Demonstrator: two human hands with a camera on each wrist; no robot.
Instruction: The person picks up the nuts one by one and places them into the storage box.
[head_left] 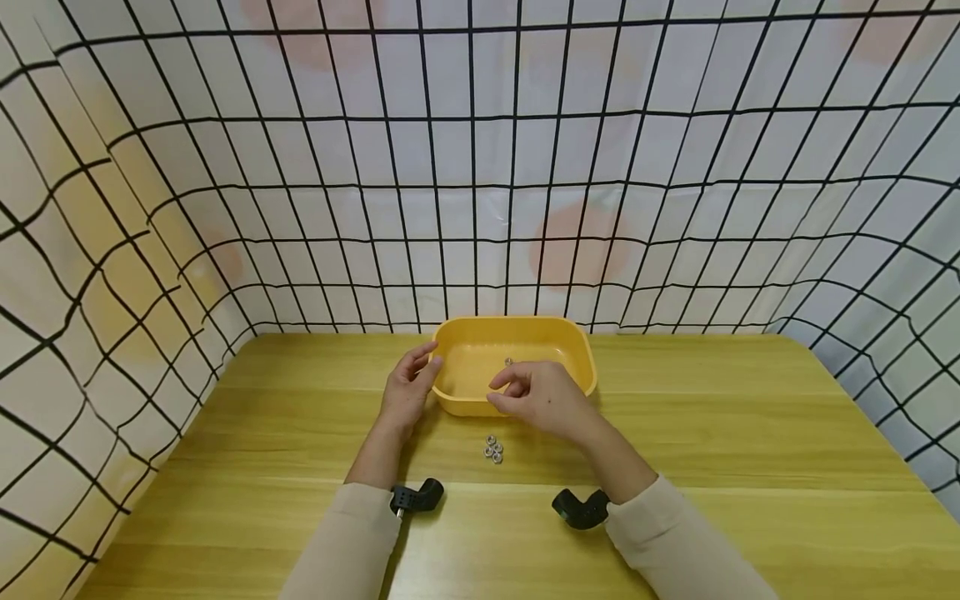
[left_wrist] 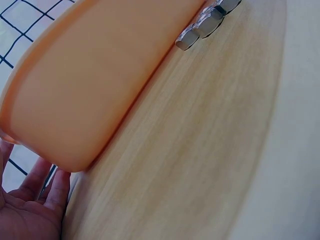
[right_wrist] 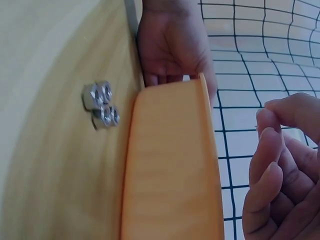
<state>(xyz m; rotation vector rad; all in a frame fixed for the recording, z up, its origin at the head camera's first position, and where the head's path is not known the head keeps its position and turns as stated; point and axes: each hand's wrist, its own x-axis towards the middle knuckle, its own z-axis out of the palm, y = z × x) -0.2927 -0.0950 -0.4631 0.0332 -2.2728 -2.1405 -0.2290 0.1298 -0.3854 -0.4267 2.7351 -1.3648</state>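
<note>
Your yellow bin [head_left: 476, 407] sits near the back of the bench [head_left: 720, 467], with one nut [head_left: 508, 362] visible inside; your right hand [head_left: 546, 398] blocks part of its floor. Four more nuts [head_left: 492, 450] lie clustered on the bench just before it. Your left hand [head_left: 405, 392] touches the bin's left end, fingers relaxed and extended. Your right fingers are loosely bent over the near rim, nothing seen between them. Black mounts [head_left: 420, 496] ride both wrists, and black mesh [head_left: 474, 187] stands behind the bench and at both sides.
</note>
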